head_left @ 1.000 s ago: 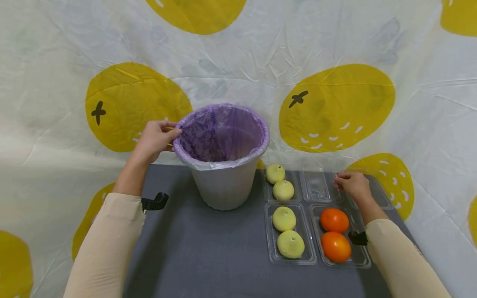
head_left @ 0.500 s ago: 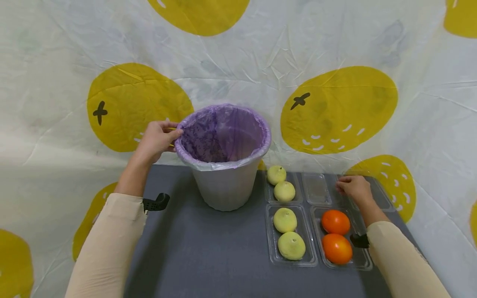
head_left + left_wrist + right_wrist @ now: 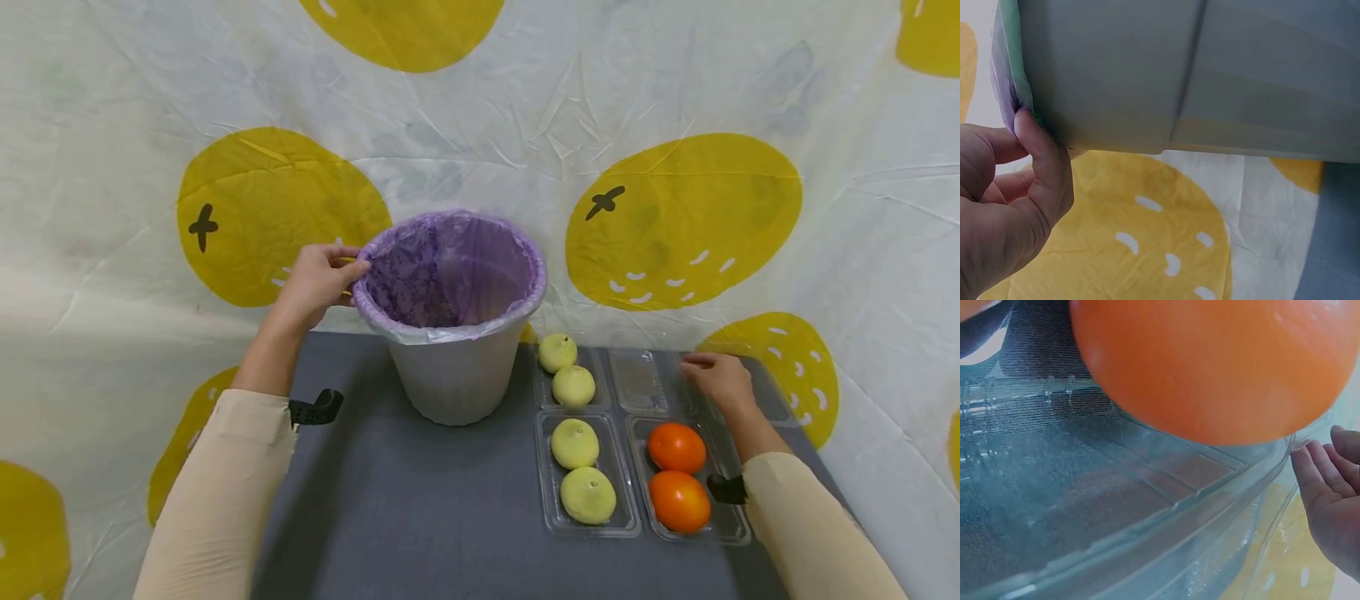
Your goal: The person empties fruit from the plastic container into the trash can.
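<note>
My left hand (image 3: 311, 283) pinches the rim of a pale grey bin (image 3: 453, 383) at its left side. A purple plastic bag (image 3: 450, 267) lines the bin and folds over the rim. In the left wrist view, thumb and fingers (image 3: 1044, 156) grip the bag's folded edge. My right hand (image 3: 723, 383) is at the back right, by the clear plastic boxes. In the right wrist view its fingers (image 3: 1316, 469) are nearly straight and touch the edge of clear plastic, with the thumb apart. An orange fruit (image 3: 1216, 369) in a clear box partly fills that view.
Pale yellow-green round fruits (image 3: 588, 495) lie in two clear boxes right of the bin. A front-right clear box holds two orange fruits (image 3: 678, 502). Another clear box (image 3: 637, 383) stands behind them. A fruit-printed cloth (image 3: 480, 108) hangs behind the dark grey table (image 3: 420, 517).
My right hand has shifted slightly right, and its fingertips have drawn away from the back clear box. The left hand keeps its grip on the bin's rim.
</note>
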`<state>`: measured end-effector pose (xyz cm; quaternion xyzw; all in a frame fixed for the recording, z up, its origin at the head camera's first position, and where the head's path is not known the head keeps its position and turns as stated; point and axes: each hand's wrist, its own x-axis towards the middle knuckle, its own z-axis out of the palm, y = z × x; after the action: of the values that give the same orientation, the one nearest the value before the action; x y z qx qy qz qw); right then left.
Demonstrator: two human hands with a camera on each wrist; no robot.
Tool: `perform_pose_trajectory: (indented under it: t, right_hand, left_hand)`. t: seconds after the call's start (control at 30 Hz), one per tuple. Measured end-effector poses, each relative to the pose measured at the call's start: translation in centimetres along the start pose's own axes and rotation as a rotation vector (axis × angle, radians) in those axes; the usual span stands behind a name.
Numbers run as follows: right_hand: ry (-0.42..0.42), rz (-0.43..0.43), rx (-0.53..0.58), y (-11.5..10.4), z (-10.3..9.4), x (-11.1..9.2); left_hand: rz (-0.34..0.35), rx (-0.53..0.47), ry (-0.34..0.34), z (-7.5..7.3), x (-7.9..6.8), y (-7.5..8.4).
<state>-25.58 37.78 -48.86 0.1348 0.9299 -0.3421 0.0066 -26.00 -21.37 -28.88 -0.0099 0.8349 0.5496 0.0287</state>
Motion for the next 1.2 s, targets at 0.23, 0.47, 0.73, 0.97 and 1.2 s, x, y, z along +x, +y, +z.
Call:
perform_pose_trajectory:
  t: [0.23, 0.47, 0.73, 0.97, 1.2]
  right_hand:
    - [0.049, -0.026, 0.099, 0.6, 0.2, -0.2]
    - [0.000, -0.130, 0.151, -0.2, -0.4, -0.5]
    - [-0.171, -0.197, 0.421, -2.0, 0.0, -0.3]
    - [-0.252, -0.242, 0.367, -4.1, 0.6, 0.1]
    - [-0.340, -0.252, 0.291, -6.4, 1.3, -0.1]
  left_hand:
    - [0.005, -0.003, -0.009, -0.1, 0.0, 0.0]
    - [0.006, 0.005, -0.009, -0.2, 0.0, -0.1]
    - [0.012, 0.001, -0.012, -0.2, 0.1, -0.3]
    - [0.002, 0.006, -0.005, -0.3, 0.1, 0.0]
    - [-0.009, 0.004, -0.019, -0.2, 0.1, 0.2]
